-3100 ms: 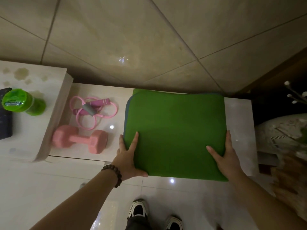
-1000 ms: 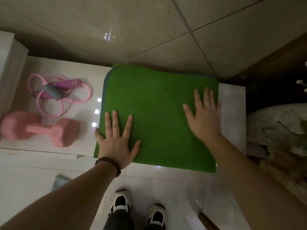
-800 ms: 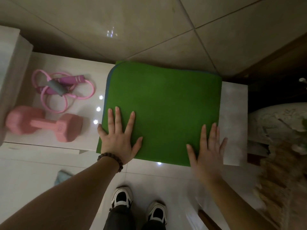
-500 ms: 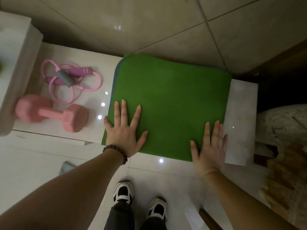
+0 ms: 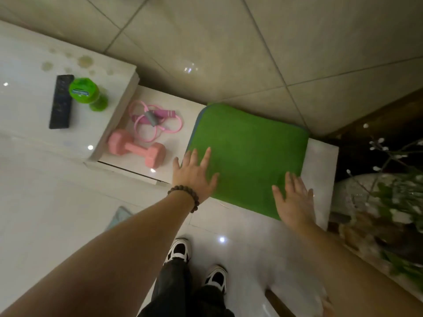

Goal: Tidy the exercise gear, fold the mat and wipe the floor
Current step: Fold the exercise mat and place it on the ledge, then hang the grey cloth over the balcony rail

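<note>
- The folded green mat (image 5: 247,156) lies on the low white surface (image 5: 322,156), its far edge against the wall and its near edge hanging past the front lip. With that overhang, I judge it could slide or tip to the floor (image 5: 57,213) once the weight comes off it.
- The left hand (image 5: 194,177) lies flat on the mat's near left corner, grip wide with fingers spread and closed on nothing. The right hand (image 5: 293,200) is also flat and wide at the near right corner, partly off the mat's edge; it is blurred, so I cannot tell how firmly it presses.
- A thick fold like this may spring open when both palms lift, since nothing else holds the layers down.
- The pink dumbbell (image 5: 137,148) and the pink skipping rope (image 5: 155,121) sit just beside the mat's left edge. A push to the left could knock the dumbbell into a roll or catch a loop of the rope.
- A pale cloth (image 5: 119,217) lies on the glossy floor near the shoes (image 5: 178,250); stepping back onto it could cause a slip, and the wiping looks not yet done.
</note>
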### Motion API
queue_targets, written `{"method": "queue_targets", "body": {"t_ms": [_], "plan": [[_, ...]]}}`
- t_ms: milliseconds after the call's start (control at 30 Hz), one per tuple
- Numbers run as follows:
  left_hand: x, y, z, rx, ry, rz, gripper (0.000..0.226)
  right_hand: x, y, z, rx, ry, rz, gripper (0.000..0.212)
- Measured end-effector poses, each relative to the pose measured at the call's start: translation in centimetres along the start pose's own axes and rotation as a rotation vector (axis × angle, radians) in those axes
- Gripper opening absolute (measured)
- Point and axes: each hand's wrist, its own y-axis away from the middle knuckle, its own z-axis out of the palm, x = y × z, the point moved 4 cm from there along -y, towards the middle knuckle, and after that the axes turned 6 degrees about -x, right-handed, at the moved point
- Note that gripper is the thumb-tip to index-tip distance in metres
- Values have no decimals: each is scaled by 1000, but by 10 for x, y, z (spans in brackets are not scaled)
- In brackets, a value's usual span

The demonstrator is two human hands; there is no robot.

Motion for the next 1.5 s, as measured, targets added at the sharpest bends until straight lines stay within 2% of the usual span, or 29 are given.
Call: {"method": "queue_targets", "body": {"t_ms": [67, 200, 267, 367, 467, 633, 800, 933, 1067, 1167, 1333, 1500], "plan": [[-8, 39, -21, 59, 59, -40, 73, -16, 31, -21, 88, -28, -60, 65], [-39, 121, -52, 146, 173, -182, 72, -51, 91, -50, 151, -101, -167, 59], [-57, 164, -56, 135, 205, -251, 75, -69, 121, -62, 169, -133, -212, 57], [-81, 228, -57, 111, 268, -359, 68, -92, 162, -70, 173, -144, -274, 63], [-106, 294, -57, 99, 303, -441, 66, -113, 203, -70, 79, -41, -329, 52], [-149, 379, -63, 98, 323, -562, 67, -154, 257, -71, 0, 45, -383, 53], [-209, 426, -74, 150, 341, -664, 66, -223, 296, -61, 3, 45, -474, 50], [-267, 441, -76, 168, 362, -675, 66, -295, 322, -40, -11, -9, -539, 47], [-327, 446, -68, 101, 368, -604, 67, -357, 354, -12, 16, -29, -540, 45], [-375, 450, -59, 55, 362, -509, 67, -394, 370, 12, 61, -32, -483, 44], [-457, 455, -48, -7, 304, -448, 67, -444, 385, 55, 3, -83, -349, 45], [-490, 433, -34, -46, 276, -389, 65, -466, 384, 91, -28, -68, -279, 46]]}}
